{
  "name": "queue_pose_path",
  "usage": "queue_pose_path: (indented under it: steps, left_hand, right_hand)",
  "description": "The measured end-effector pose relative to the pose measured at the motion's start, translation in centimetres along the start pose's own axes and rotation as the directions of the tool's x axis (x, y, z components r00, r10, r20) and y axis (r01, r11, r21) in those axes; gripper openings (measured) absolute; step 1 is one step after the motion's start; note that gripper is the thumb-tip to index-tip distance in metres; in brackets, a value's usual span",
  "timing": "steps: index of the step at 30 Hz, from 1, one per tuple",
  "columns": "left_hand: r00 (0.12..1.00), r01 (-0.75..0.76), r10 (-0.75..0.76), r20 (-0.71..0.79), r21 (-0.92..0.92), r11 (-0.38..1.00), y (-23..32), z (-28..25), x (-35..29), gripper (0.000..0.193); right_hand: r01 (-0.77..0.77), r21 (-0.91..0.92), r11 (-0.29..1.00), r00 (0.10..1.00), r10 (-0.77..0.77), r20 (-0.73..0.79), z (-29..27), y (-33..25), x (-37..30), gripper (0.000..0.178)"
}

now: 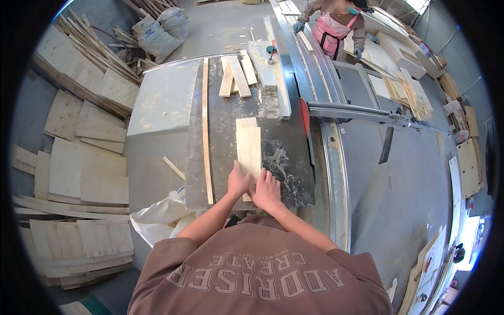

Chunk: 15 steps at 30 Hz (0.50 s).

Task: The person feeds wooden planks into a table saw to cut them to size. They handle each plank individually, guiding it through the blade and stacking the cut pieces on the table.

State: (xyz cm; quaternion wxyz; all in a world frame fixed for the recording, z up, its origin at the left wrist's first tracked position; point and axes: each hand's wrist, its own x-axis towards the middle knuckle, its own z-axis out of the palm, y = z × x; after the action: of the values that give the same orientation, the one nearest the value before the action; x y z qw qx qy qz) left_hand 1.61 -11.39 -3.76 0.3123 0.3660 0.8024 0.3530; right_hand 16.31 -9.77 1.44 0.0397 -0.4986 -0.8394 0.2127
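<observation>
A short pale wooden board (249, 146) lies lengthwise on the dark worktable, over another light board (245, 123) whose end shows past its far edge. My left hand (239, 181) is closed on the near left edge of the upper board. At its near right edge, my right hand (266, 191) grips it with bent fingers. Both hands sit close together, and they hide the near end of the boards in part. Sawdust (278, 157) is scattered on the table to the right of the boards.
A long thin wooden strip (206, 131) lies along the table's left side. Several short boards (234, 77) rest at the far end. Right of the table stand a red blade-like piece (304, 118) and a metal rail (336, 173). A gloved co-worker (336, 31) stands far right. Plywood stacks (86, 168) fill the left.
</observation>
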Motion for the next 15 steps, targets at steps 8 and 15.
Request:
queue_pose_path:
  steps: [8, 15]
  left_hand:
    - [0.995, -0.009, -0.009, 0.104, 0.168, 0.986, 1.2, -1.3, -1.0, 0.093]
    - [0.983, 0.043, -0.091, 0.157, 0.284, 0.958, 1.8, -1.5, -0.4, 0.105]
  right_hand:
    - [0.022, 0.024, 0.999, 0.999, -0.021, -0.05, 2.4, -0.3, 0.8, 0.09]
    - [-0.005, -0.305, 0.952, 0.991, 0.045, 0.125, 1.5, -1.6, 0.9, 0.119]
